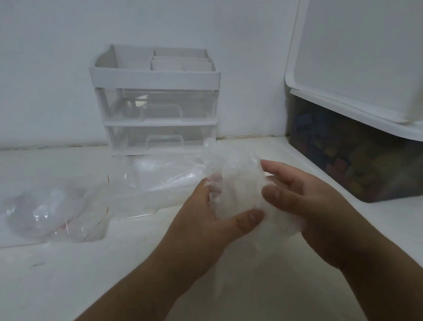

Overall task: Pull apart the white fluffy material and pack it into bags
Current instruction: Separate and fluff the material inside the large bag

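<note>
A small clear plastic bag (239,185) stuffed with white fluffy material is held above the white surface between both hands. My left hand (208,221) grips it from the left, thumb pressed on its lower front. My right hand (310,208) grips it from the right, with the thumb and fingers curled round the bag. The bag's crumpled open end (213,153) sticks up toward the back. More clear bags (42,207) lie flat at the left, with a rounded lump inside one.
A white organiser with two clear drawers (153,110) stands against the back wall. A clear tray or bag pile (153,181) lies in front of it. At the right sits a dark translucent bin (357,156) with a white container (370,53) on its lid.
</note>
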